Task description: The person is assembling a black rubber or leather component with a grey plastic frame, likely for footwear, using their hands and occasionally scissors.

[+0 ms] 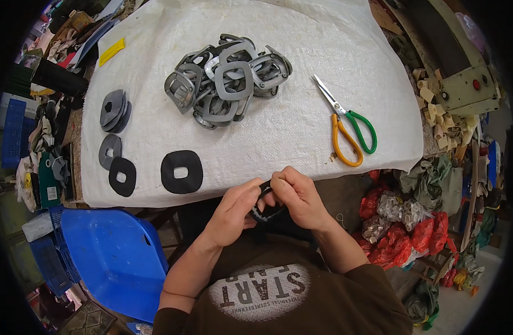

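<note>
Dark ring [260,215] between both hands, by the white sheet's [301,139] near edge.
We are seeing the left hand [234,206] and right hand [297,198] gripping the ring with curled fingers. We are judging that uneven pressure could bend it, or a weak pinch let it drop short of the sheet.

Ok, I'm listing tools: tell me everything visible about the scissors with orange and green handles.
The silvery scissors with orange and green looped handles lie on the white woven-looking sheet, ahead and to the right of the bare right hand. Their pointed blades look like metal, nearly or fully closed, tips toward the upper left. A pivot joins them; the handles look plastic. Only the sheet visibly touches them.
</note>
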The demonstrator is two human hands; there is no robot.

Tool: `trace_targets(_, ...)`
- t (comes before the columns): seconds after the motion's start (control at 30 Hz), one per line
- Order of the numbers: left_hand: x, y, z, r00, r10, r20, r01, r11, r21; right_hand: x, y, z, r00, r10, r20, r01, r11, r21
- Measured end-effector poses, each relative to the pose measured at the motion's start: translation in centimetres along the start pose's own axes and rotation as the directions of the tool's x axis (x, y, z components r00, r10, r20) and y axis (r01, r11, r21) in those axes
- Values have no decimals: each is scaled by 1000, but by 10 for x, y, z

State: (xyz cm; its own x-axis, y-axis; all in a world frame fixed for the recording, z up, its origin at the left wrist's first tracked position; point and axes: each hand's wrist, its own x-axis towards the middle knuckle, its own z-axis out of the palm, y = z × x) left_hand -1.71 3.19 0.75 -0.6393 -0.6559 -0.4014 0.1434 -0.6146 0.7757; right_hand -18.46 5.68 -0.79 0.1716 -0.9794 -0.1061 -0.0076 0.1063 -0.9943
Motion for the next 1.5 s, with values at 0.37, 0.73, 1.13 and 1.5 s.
trace_targets(0.37,4,-11,11,968,229,-107,-166,894,416,0,-3,2,999,-6,-46,2,997,-78)
trace_targets(0.73,10,-8,6,983,181,20,-174,903,393,-1,6,-6,999,17,49,-20,999,51)
trace_targets(1.13,-1,-24,10,969,220,-115,-198,964,176,5,17,-2,995,86,-55,-69,963,262)
trace_targets(1.5,1,-41,18,899,363,-245,-362,931,52,6,8,13,989,11,-151,0,997,76)
